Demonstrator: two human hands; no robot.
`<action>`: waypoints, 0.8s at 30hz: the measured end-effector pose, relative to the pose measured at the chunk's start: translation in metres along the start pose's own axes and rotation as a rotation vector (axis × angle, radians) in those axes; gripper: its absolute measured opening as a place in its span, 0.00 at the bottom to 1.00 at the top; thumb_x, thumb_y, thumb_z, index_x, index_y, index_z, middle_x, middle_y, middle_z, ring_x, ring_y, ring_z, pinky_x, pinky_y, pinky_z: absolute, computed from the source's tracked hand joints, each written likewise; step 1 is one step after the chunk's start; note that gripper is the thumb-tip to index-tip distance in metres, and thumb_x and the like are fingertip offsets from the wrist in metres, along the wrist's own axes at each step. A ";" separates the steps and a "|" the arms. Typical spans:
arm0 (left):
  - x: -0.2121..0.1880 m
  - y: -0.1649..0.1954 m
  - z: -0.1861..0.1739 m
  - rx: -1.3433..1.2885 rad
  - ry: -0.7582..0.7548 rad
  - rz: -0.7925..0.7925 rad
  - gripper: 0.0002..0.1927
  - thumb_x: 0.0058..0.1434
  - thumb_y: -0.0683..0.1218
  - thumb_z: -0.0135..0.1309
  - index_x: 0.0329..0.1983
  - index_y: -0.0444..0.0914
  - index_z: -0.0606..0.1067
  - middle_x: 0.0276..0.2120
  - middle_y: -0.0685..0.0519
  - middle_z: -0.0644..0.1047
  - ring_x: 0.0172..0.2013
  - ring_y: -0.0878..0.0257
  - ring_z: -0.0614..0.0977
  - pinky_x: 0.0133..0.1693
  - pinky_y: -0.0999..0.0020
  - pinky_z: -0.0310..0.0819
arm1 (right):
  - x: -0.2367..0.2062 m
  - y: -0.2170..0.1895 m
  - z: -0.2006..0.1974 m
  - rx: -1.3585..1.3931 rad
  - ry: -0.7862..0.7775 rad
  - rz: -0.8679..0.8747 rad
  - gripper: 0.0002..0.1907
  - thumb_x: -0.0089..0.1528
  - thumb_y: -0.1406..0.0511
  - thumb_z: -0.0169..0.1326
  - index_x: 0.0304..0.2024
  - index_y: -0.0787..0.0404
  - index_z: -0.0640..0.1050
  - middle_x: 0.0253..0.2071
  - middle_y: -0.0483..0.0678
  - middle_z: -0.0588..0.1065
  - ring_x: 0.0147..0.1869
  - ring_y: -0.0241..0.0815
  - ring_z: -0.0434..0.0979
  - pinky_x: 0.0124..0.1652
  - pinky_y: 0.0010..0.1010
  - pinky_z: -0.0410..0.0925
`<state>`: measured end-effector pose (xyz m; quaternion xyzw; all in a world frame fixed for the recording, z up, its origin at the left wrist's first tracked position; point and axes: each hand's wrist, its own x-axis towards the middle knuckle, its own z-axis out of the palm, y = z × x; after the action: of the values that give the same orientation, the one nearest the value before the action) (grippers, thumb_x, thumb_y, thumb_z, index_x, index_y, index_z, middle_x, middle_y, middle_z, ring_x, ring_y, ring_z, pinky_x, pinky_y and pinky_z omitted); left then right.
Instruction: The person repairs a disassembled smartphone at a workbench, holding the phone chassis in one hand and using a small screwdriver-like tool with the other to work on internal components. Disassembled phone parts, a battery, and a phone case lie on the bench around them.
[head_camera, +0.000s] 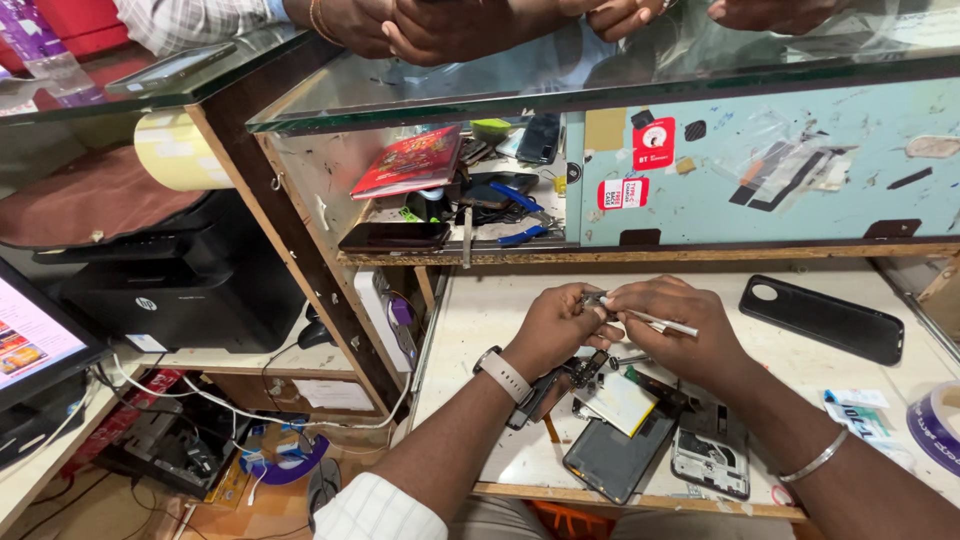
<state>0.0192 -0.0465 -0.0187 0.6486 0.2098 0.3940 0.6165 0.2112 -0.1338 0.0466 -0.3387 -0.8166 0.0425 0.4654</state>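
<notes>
My left hand (553, 328) pinches a small dark phone part (594, 298) above the workbench (480, 330). My right hand (678, 325) meets it from the right and grips silver tweezers (668, 323), whose tip touches the part. Below the hands lies an opened phone: a dark screen panel (612, 458), a white battery (620, 402) and a grey frame with circuit parts (712, 452). A wristwatch with a pale strap (503, 375) is on my left wrist, and a metal bangle (818, 460) is on my right.
A black phone back cover (822, 318) lies at the right, with a tape roll (938, 425) at the edge. A shelf above holds a red booklet (410, 162), phones and blue-handled pliers (520, 205). Other people's hands (450, 25) rest on the glass counter. A black printer (170, 285) stands left.
</notes>
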 end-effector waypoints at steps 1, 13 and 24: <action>0.000 0.000 0.000 -0.020 0.001 -0.016 0.08 0.72 0.39 0.46 0.50 0.30 0.73 0.44 0.46 0.80 0.42 0.60 0.86 0.42 0.70 0.83 | 0.000 0.000 0.000 0.001 -0.005 0.010 0.13 0.56 0.72 0.58 0.43 0.60 0.83 0.44 0.46 0.84 0.49 0.41 0.84 0.52 0.33 0.72; 0.001 0.003 -0.001 -0.075 0.003 -0.086 0.12 0.74 0.42 0.43 0.52 0.29 0.72 0.47 0.45 0.80 0.42 0.58 0.86 0.42 0.68 0.83 | 0.001 0.001 -0.002 0.041 -0.008 0.036 0.12 0.56 0.71 0.58 0.43 0.60 0.83 0.44 0.47 0.84 0.49 0.41 0.84 0.52 0.33 0.73; 0.002 0.000 0.000 -0.097 -0.017 -0.085 0.12 0.75 0.42 0.42 0.54 0.30 0.71 0.47 0.44 0.79 0.41 0.58 0.85 0.42 0.68 0.83 | 0.001 -0.002 -0.004 0.046 -0.013 0.059 0.11 0.56 0.71 0.58 0.42 0.60 0.83 0.43 0.46 0.84 0.49 0.40 0.83 0.51 0.33 0.72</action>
<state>0.0201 -0.0447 -0.0180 0.6120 0.2126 0.3715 0.6650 0.2126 -0.1359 0.0501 -0.3517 -0.8080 0.0774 0.4663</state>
